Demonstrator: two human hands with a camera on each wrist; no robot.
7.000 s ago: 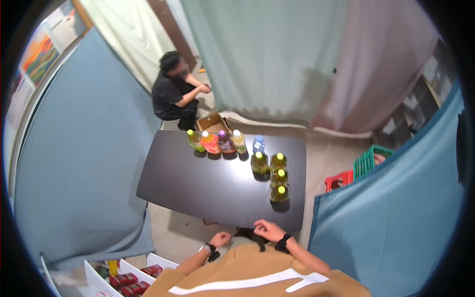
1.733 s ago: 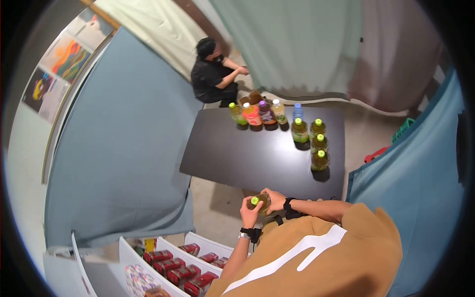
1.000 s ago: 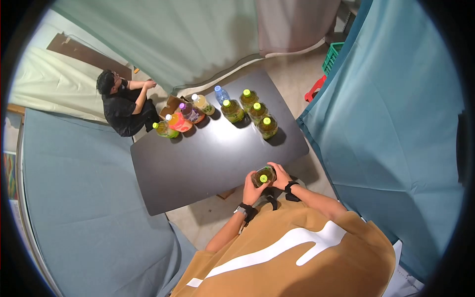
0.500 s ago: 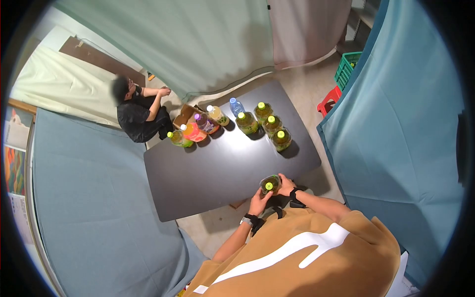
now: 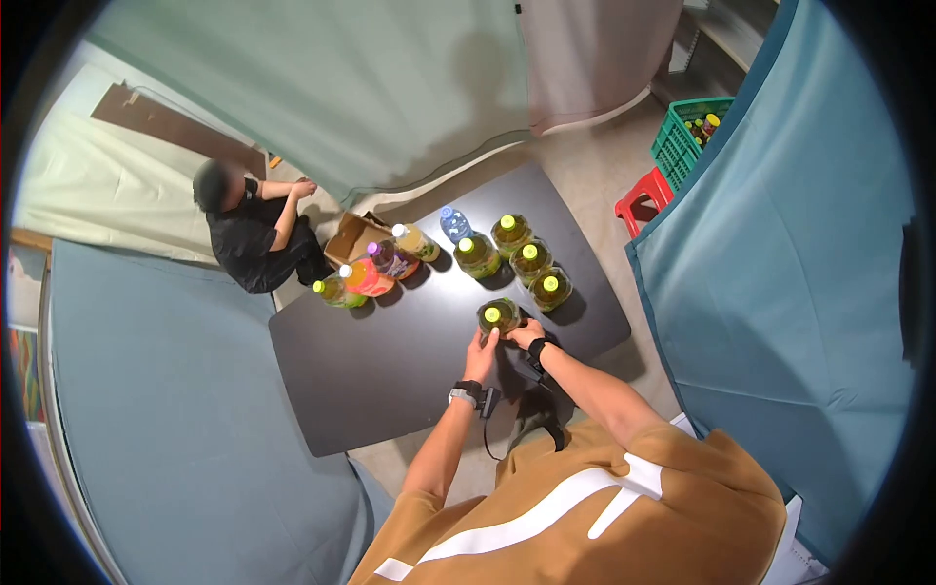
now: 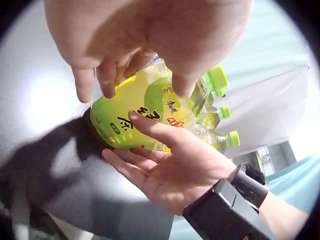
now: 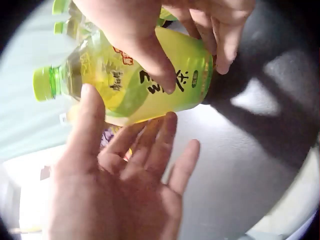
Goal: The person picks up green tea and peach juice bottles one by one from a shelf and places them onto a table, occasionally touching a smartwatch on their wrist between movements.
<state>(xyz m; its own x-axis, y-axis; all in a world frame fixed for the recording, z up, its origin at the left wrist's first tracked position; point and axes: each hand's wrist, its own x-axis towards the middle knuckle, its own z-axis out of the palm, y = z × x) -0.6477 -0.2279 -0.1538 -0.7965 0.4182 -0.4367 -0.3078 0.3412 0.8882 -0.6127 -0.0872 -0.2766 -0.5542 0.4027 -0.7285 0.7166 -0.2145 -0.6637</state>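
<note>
Both hands hold a large green tea bottle (image 5: 499, 317) upright, its base right at the dark table top (image 5: 370, 366). My left hand (image 5: 481, 357) grips its left side, thumb near the shoulder. Around the lower right side is my right hand (image 5: 527, 332). The left wrist view shows the yellow-green label (image 6: 135, 105) between the hands; in the right wrist view the right thumb (image 7: 159, 75) lies across it. Just beyond stand several matching bottles with lime caps, the nearest tea bottle (image 5: 551, 290) at the right, and a small blue bottle (image 5: 454, 224) behind them.
Along the far left edge stand a purple-capped bottle (image 5: 393, 259), an orange drink bottle (image 5: 367, 279) and others. A cardboard box (image 5: 356, 237) and a crouching person (image 5: 249, 229) are beyond. A red stool (image 5: 645, 200) and green crate (image 5: 673, 146) stand right, beside a blue curtain (image 5: 760, 244).
Seven seconds ago both hands were without a bottle. Later they held the tea bottle in front of the table's near edge; now it has moved forward over the table, near the other tea bottles.
</note>
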